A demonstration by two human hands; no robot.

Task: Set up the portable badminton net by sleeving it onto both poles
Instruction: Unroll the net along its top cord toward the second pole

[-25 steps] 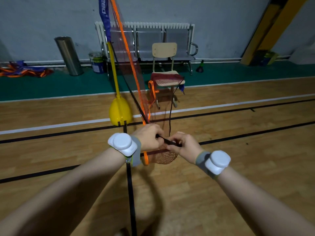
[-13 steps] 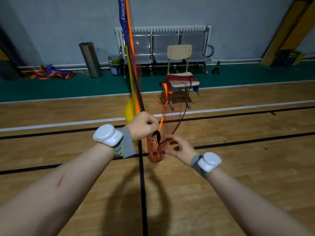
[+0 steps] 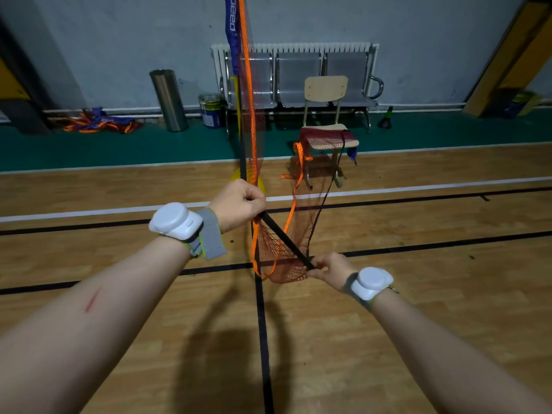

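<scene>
Holding the net's black edge taut between two hands

Head view, sports hall, wooden floor (image 3: 418, 339) with black and white court lines.

- Left hand (image 3: 239, 204): closed in a fist round the upper end of a black band (image 3: 283, 239) and the bunched orange net (image 3: 277, 258). Knuckles face up; the hand sits farther and higher than the other.
- Right hand (image 3: 328, 268): nearer and lower right, thumb and fingertips pinching the lower end of the same band. The remaining fingers are curled in.
- The band runs straight between the hands, down to the right, drawn tight. Cannot tell whether anything rigid lies inside it.
- Net: mesh hangs in a pouch below the band. One part rises from the left fist along the upright pole (image 3: 238, 94) – blue sleeve (image 3: 230, 25) at the top, orange edge beside it. Another part trails far right to a heap of net (image 3: 324, 138) on the seat of a wooden chair (image 3: 326, 89).
- Yellow base (image 3: 235, 174) stands on the floor just beyond the left fist, mostly hidden by it.
- White devices strapped on the left wrist (image 3: 173, 221) and the right wrist (image 3: 372, 282).

Far wall: metal bench seats (image 3: 298, 76) before a radiator (image 3: 298, 46), steel bin (image 3: 168, 100), paint tin (image 3: 210, 112), blue-orange cloth heap (image 3: 98, 124) far left – small dark cone (image 3: 385, 118) to the right
</scene>
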